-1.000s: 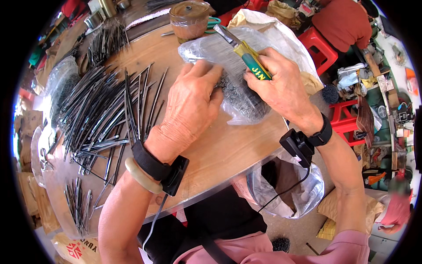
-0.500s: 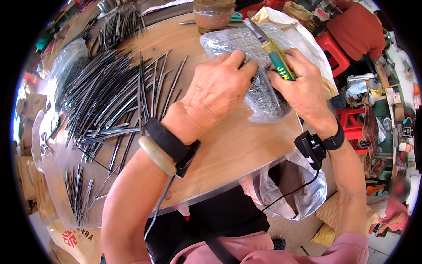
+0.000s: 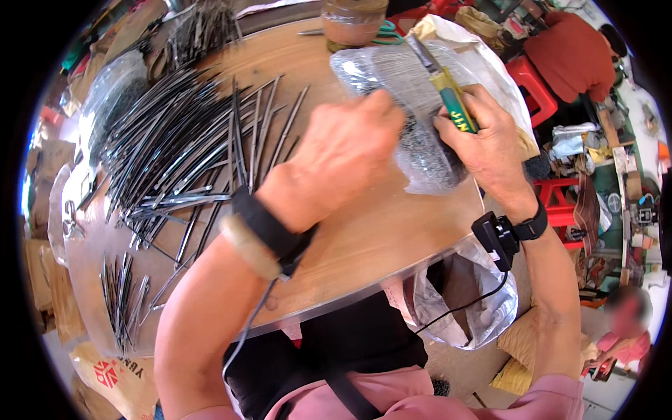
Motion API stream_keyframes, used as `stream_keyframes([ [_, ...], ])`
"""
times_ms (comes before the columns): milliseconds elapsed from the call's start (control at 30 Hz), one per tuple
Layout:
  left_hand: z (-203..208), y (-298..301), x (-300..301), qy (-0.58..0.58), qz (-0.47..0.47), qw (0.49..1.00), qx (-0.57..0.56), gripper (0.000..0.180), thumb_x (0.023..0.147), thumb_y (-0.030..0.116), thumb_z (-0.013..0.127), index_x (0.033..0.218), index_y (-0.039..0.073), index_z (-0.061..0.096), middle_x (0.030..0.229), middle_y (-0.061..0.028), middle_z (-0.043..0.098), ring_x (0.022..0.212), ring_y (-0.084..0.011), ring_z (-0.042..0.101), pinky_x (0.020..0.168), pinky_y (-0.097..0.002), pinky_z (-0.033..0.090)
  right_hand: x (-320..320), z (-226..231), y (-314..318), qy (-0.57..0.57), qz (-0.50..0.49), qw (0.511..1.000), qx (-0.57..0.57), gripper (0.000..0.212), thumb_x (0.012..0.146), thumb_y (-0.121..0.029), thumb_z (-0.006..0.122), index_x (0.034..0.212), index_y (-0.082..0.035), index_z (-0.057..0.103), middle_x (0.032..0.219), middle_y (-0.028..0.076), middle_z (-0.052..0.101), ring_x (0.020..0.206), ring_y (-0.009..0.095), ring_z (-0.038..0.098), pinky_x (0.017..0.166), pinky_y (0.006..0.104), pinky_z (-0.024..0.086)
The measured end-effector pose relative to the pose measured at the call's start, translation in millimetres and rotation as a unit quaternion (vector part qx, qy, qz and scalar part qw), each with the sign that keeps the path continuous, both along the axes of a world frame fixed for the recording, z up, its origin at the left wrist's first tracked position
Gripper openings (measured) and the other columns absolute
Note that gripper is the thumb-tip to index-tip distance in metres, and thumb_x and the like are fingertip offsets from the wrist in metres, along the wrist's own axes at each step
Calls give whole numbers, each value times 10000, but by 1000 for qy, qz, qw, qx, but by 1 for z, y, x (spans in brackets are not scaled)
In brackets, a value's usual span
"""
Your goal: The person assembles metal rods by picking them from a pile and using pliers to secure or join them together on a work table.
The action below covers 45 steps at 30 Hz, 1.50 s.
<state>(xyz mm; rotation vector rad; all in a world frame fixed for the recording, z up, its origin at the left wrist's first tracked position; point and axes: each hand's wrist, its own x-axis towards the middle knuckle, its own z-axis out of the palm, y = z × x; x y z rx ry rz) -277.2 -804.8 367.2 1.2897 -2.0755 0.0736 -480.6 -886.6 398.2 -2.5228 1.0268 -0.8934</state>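
My right hand (image 3: pixel 493 150) grips a tool (image 3: pixel 448 91) with a green-and-yellow handle. Its narrow metal end points up and away to the left; I cannot tell its exact kind. Beneath it lies a clear plastic bag (image 3: pixel 427 164) filled with many small dark pieces. My left hand (image 3: pixel 343 150) is smeared by motion at the bag's left side, fingers curled in; anything between them is hidden. Left of that hand, long thin dark metal strips (image 3: pixel 161 140) spread in a large pile, several standing apart on its right side. A smaller bunch of strips (image 3: pixel 122 301) lies nearer me.
A wooden table (image 3: pixel 350 245) has a clear cover. At the far side stand a wrapped jar (image 3: pixel 353 24) and green-handled scissors (image 3: pixel 388 31). Another plastic bag (image 3: pixel 112 91) sits far left. Red stools (image 3: pixel 532 91) and a person in red (image 3: pixel 570 52) are beyond the right edge.
My left hand has drawn back slightly from the bag, toward me, and is now blurred. My right hand keeps its hold on the tool. The whole view has shifted a little.
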Motion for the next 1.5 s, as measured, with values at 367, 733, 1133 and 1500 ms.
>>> stream_keyframes([
  [367, 48, 70, 33, 111, 102, 982, 111, 477, 779, 58, 710, 1231, -13, 573, 922, -159, 560, 833, -318, 575, 739, -348, 476, -17, 14, 21, -175, 51, 968, 172, 177, 796, -144, 715, 882, 2, 665, 847, 83, 614, 744, 146, 599, 659, 274, 467],
  [733, 38, 268, 20, 347, 238, 843, 334, 214, 769, -65, 669, 981, -35, 678, 745, -76, 632, 692, -150, 619, 652, -261, 489, 23, 2, 45, 107, 163, 945, -261, 313, 575, 55, 702, 863, 34, 582, 1087, 158, 581, 940, 342, 606, 791, 396, 509],
  [1133, 9, 195, 55, 123, 276, 943, 139, 192, 817, 99, 687, 954, -26, 636, 787, -157, 564, 727, -354, 599, 651, -409, 475, 61, 45, 94, 44, 123, 958, -256, 266, 657, 38, 724, 901, 50, 616, 1079, 165, 594, 883, 318, 632, 760, 347, 520],
  [1500, 12, 194, 67, 65, 333, 920, 197, 102, 786, 17, 607, 825, 10, 513, 833, -165, 542, 749, -409, 579, 642, -475, 477, -13, 89, 138, -6, -21, 980, -197, 173, 811, 63, 661, 983, 41, 658, 1121, 168, 613, 1013, 271, 604, 899, 370, 479],
])
